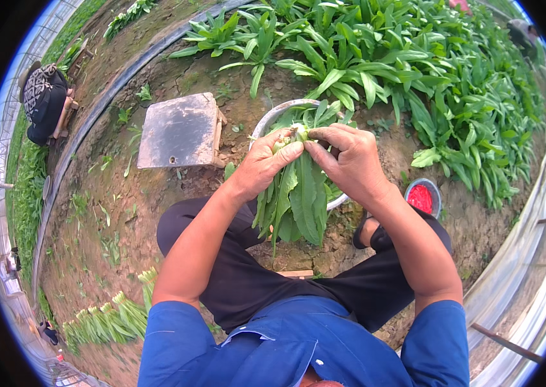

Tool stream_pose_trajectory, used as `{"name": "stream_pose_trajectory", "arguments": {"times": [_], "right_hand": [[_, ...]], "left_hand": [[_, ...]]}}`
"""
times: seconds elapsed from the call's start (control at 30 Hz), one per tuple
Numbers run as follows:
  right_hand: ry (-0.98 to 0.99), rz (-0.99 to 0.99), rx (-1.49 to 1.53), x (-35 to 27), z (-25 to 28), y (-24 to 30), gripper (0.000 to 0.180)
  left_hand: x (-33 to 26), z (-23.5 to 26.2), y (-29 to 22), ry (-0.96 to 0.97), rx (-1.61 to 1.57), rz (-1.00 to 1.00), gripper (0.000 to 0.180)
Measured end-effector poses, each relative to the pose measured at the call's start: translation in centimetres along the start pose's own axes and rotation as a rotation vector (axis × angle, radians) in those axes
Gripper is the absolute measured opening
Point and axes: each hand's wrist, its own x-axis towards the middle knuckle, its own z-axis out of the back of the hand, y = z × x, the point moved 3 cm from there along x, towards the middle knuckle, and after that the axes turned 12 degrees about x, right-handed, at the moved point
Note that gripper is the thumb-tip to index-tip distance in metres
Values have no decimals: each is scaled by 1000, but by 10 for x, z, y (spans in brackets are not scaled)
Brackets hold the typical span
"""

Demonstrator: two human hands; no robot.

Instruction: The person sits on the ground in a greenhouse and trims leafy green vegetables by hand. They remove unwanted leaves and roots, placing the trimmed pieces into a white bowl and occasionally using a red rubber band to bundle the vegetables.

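Observation:
A bunch of long-leaved greens (308, 203) hangs leaf tips toward me, its pale cut stem ends at the top between my hands. My left hand (263, 158) is closed round the left side of the stems, thumb pointing across them. From the other side, my right hand (353, 155) pinches the stem ends with thumb and bent fingers. What the right fingertips touch exactly is partly hidden. Just beneath and behind the bunch stands a round grey basin (261, 127) with more loose greens (324, 115) in it.
A low wooden stool (179, 132) stands left of the basin; a small bowl of red pieces (421, 197) sits to the right. Tall greens (376, 58) grow beyond. Tied-looking bunches (108, 319) lie at lower left. A dark hose (102, 103) crosses the soil; plastic sheeting (524, 277) edges the right.

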Motion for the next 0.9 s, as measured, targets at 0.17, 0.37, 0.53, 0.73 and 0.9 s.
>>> {"name": "stream_pose_trajectory", "arguments": {"times": [0.17,0.37,0.53,0.73,0.9], "right_hand": [[-16,52,-119,-2,-2,-5,11],[79,15,-358,-4,-5,-8,9],[-24,25,-535,8,14,-19,12],[4,-101,-490,6,9,-27,55],[307,-470,219,-14,-26,-25,108]], "left_hand": [[5,2,8,-84,495,-184,34],[3,1,2,-174,867,-191,31],[1,13,9,-300,801,-121,32],[3,20,15,-284,311,-23,31],[3,11,8,-267,177,1,34]]}}
